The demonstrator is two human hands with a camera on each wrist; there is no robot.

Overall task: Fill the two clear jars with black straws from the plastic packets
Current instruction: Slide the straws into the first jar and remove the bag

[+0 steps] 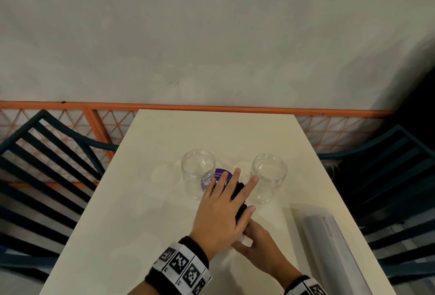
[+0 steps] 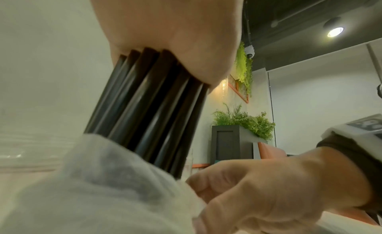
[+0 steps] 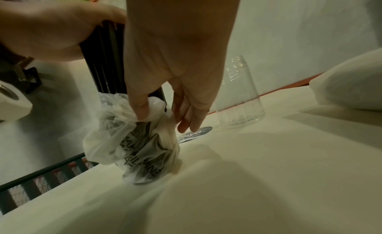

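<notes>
Two clear jars, one on the left (image 1: 197, 172) and one on the right (image 1: 269, 177), stand upright and open-topped on the cream table (image 1: 141, 200). Between them my left hand (image 1: 221, 210) holds a bundle of black straws (image 1: 239, 191) with its thumb round it and its fingers stretched forward. The straws (image 2: 148, 106) stick out of a crumpled plastic packet (image 3: 134, 147) that stands on the table. My right hand (image 1: 259, 247) pinches the packet's bunched rim between thumb and fingers (image 3: 142, 113). The right jar (image 3: 239, 103) stands just behind the packet.
A second long packet (image 1: 329, 236) lies along the table's right edge. A round purple sticker (image 1: 220, 174) is on the table between the jars. Dark slatted chairs stand at the left (image 1: 47, 153) and right (image 1: 388, 165); an orange rail runs behind.
</notes>
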